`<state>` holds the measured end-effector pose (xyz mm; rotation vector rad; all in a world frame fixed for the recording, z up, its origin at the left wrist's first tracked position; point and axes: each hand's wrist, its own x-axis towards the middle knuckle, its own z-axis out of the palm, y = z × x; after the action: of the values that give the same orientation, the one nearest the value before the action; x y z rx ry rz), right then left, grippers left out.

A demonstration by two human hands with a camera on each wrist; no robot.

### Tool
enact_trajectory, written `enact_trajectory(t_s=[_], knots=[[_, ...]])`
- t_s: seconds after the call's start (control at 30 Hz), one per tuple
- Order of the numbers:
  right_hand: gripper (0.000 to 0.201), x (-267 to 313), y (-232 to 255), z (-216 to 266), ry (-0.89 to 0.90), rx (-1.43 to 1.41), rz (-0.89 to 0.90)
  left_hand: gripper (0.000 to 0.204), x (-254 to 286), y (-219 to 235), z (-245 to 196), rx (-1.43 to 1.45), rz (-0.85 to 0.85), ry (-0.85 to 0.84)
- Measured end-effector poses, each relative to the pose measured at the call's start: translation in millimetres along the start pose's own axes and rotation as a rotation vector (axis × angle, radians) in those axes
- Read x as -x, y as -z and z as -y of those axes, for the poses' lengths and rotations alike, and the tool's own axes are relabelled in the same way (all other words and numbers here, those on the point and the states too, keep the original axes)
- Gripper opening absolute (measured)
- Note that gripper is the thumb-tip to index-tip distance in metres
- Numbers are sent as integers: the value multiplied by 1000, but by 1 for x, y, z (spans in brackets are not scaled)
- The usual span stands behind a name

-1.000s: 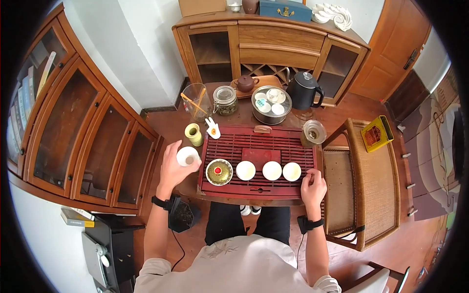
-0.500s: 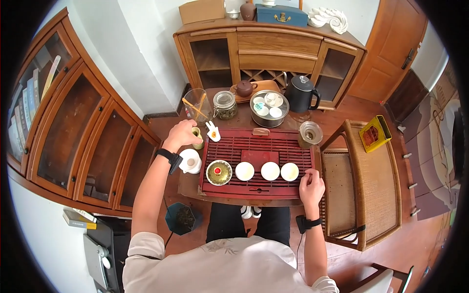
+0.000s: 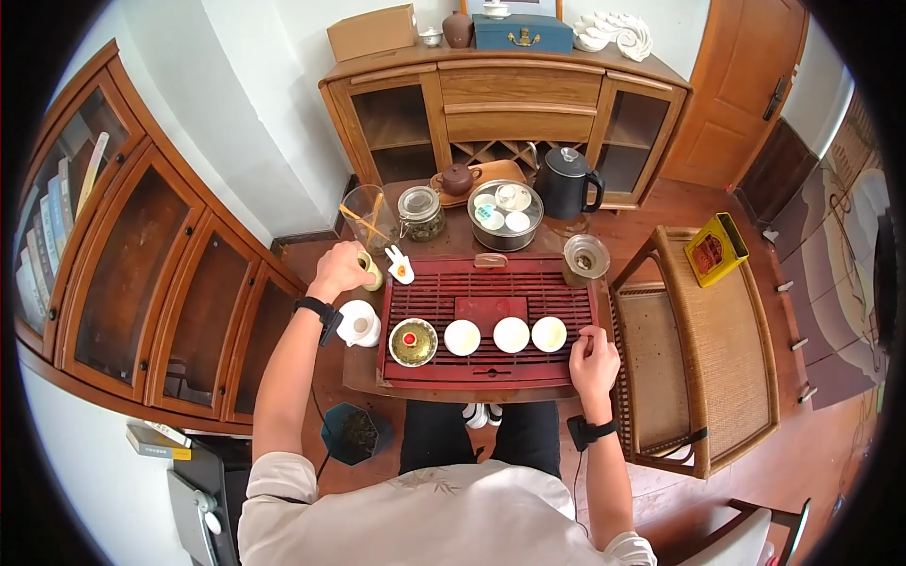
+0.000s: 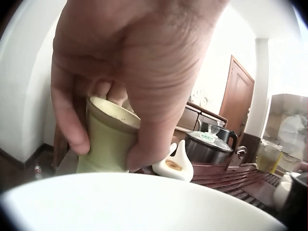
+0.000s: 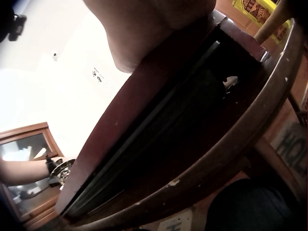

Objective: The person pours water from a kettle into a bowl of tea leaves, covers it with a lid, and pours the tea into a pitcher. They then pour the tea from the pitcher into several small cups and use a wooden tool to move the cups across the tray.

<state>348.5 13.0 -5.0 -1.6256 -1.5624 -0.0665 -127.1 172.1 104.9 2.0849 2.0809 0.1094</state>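
On the left, my left hand (image 3: 342, 272) grips a small pale green cup (image 3: 371, 274) by its rim. Thumb and fingers lie on both sides of the green cup (image 4: 108, 137) in the left wrist view. A white pitcher (image 3: 359, 325) stands just below that hand, beside the red slatted tray (image 3: 491, 371). My right hand (image 3: 595, 363) rests at the tray's right edge with fingers loosely curled, holding nothing. On the tray are a lidded bowl with a red knob (image 3: 412, 341) and white cups (image 3: 462, 338).
A white hand-shaped ornament (image 3: 401, 267) touches the tray's left corner. Behind stand a glass with wooden tools (image 3: 370, 222), a jar (image 3: 421, 215), a steel pot (image 3: 505, 226) and a black kettle (image 3: 563, 186). A strainer cup (image 3: 584, 260) is at the back right.
My left hand has let go of the white pitcher, now standing left of the tray, and moved up to take hold of the green cup. My right hand stays at the tray's edge.
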Motion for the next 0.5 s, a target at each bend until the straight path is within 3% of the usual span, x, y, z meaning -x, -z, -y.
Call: enact_trajectory(t_s=[0.33,0.5], knots=[[13,0,1,0,21,13,-5,54,51,32,-37,96,-442,-172],[13,0,1,2,45,17,-17,49,66,38,-45,121,-477,-219]])
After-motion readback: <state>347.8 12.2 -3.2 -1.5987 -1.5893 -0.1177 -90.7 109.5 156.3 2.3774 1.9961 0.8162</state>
